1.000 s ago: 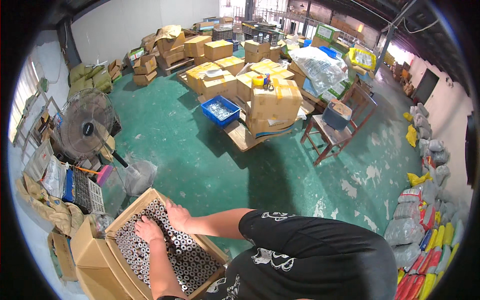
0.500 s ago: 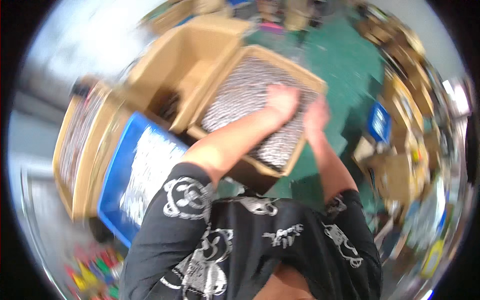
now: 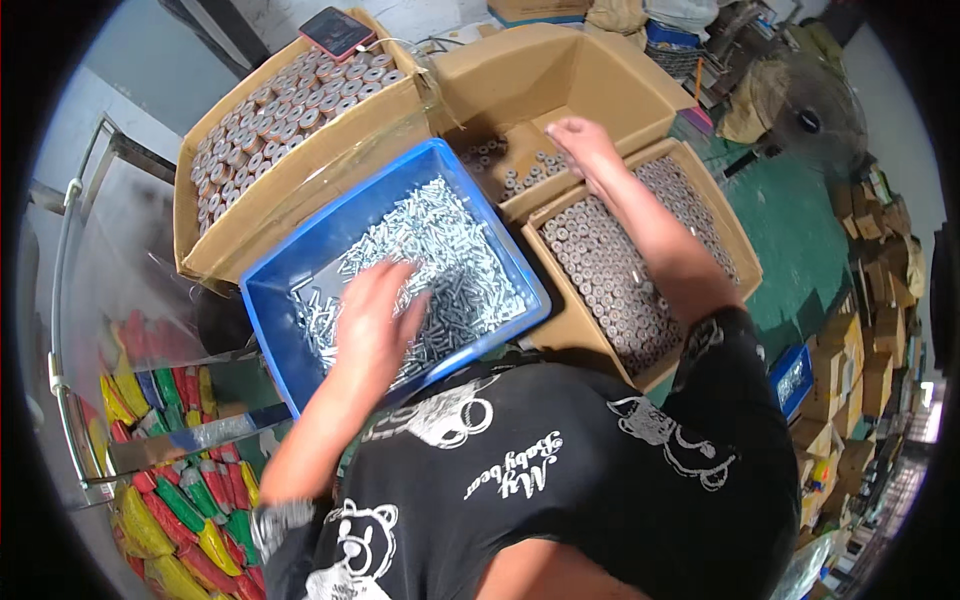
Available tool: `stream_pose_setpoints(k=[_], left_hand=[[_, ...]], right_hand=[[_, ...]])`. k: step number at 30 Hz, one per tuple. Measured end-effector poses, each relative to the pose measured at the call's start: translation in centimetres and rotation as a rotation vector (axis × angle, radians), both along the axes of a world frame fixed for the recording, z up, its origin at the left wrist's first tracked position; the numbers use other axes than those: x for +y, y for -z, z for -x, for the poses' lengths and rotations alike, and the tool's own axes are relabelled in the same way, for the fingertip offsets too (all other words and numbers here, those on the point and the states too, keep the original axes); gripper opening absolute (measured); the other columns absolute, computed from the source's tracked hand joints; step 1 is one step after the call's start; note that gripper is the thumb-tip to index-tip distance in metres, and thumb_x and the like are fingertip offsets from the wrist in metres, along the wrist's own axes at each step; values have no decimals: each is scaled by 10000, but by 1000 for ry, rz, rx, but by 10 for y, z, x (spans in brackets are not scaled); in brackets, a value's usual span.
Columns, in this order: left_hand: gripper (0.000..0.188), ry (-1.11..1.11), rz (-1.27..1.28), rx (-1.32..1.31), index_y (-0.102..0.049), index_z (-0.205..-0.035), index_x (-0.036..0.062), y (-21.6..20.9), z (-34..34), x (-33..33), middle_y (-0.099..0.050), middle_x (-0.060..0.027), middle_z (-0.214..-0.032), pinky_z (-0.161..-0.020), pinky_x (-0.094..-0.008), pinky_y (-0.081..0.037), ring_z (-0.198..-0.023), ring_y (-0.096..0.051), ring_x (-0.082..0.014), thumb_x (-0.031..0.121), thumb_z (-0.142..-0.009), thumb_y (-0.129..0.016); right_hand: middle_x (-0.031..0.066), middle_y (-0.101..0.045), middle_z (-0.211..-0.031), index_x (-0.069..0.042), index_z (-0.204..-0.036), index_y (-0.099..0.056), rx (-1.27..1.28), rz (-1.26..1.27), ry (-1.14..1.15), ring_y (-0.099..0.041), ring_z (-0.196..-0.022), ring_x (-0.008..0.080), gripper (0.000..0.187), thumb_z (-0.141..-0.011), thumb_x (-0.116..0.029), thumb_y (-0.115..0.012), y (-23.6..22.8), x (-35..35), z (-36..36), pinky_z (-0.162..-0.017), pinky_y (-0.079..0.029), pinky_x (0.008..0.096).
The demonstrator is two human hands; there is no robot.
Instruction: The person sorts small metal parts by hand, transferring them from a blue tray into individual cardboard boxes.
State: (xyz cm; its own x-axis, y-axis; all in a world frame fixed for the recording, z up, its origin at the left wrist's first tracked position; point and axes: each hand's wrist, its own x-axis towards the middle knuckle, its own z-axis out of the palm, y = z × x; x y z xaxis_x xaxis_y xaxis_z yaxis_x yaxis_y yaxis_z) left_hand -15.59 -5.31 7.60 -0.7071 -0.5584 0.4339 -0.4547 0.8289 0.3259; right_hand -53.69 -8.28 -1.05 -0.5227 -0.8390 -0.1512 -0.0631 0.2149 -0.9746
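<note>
My left hand (image 3: 372, 318) hovers low over a blue plastic bin (image 3: 330, 232) of loose shiny metal pins (image 3: 440, 235), its fingers apart and slightly blurred. Nothing shows in its grasp. My right hand (image 3: 585, 148) is raised at the near wall of a tall cardboard box (image 3: 520, 70), its fingers curled together; whatever they hold, if anything, cannot be made out. Under my right forearm stands a carton (image 3: 745, 255) packed with small ring-shaped metal pieces with centre holes (image 3: 610, 275). Several similar rings lie at the bottom of the tall box.
Left of the tall box, another carton (image 3: 300, 165) holds stacked larger rings, with a phone (image 3: 338, 34) on its far rim. Colourful wrapped bundles (image 3: 190, 500) lie at lower left. A fan (image 3: 808, 120) stands at far right; boxes (image 3: 840, 370) line the right side.
The view has swung left. Both hands have left the carton of small rings: my left is now over the blue bin, my right up by the tall box.
</note>
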Motion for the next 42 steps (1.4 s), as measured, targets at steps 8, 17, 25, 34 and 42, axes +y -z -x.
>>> stream_pose_setpoints(k=[8, 17, 25, 34, 42], left_hand=[[218, -692, -291, -164, -662, -975, 6, 45, -149, 59, -663, -156, -873, -759, -417, -514, -805, -649, -333, -37, -776, -583], [172, -779, -296, -302, -674, -880, 45, 38, -135, 47, -646, -104, -753, -671, -399, -489, -692, -631, -297, 27, -727, -598], [147, -740, -281, -248, -678, -852, 49, 36, -132, 50, -658, -80, -743, -658, -392, -499, -674, -641, -278, 44, -714, -628], [100, -715, -217, -138, -660, -819, 49, 41, -145, 61, -629, -112, -712, -653, -426, -498, -690, -637, -311, 67, -724, -635], [68, -592, -200, -66, -643, -821, 43, 52, -157, 55, -628, -152, -729, -647, -473, -495, -695, -631, -352, 84, -770, -622]], right_hand=[[235, -677, -1080, -10, -1082, -694, 1221, -396, -584, -672, -938, 376, 291, -893, -196, -575, 121, -236, 45, -863, -529, 405], [193, -692, -924, -43, -1039, -683, 983, -510, -787, -669, -767, 328, 230, -922, -197, -558, 182, -281, 13, -727, -558, 405], [154, -678, -846, -58, -1019, -671, 654, -665, -680, -648, -686, 281, 202, -934, -203, -559, 191, -260, 17, -645, -556, 383], [42, -586, -808, -53, -1036, -604, -527, -13, -733, -358, -450, 58, 313, -960, -356, -631, -21, -208, 67, -372, -255, 192], [113, -705, -1094, -100, -1209, -667, 1058, 371, -1065, -661, -1001, 252, 349, -925, -297, -619, -193, -194, -221, -871, -505, 381]])
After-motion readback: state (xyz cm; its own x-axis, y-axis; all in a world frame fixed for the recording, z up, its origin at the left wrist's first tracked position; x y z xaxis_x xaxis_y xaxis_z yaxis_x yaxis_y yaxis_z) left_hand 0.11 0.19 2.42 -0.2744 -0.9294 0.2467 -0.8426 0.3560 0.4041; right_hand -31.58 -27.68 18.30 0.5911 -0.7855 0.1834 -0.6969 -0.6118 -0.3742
